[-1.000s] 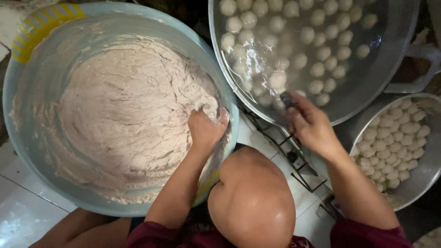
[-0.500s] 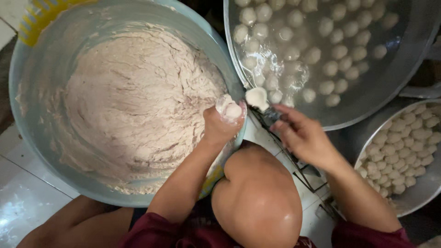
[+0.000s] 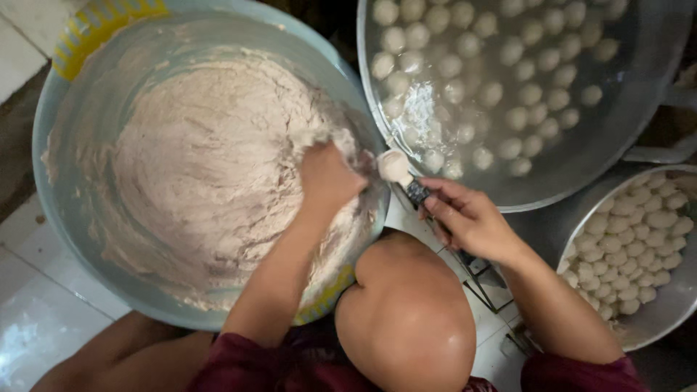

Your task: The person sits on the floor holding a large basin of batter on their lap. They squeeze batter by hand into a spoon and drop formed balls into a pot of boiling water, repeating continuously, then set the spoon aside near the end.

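Scooping paste beside the pot

Our left hand (image 3: 327, 174) is clenched in the paste (image 3: 196, 167) filling the basin (image 3: 51, 181); our right hand (image 3: 468, 218) grips a loaded spoon (image 3: 398, 170) at the pot (image 3: 617, 145) rim.

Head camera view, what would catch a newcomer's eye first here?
The big pale-blue plastic basin at left, heaped with greyish-white paste, dominates; the left hand digs into the paste at its right edge. Beside it the right hand holds a small spoon carrying a lump of paste. Above, a wide metal pan of water holds many pale round balls.
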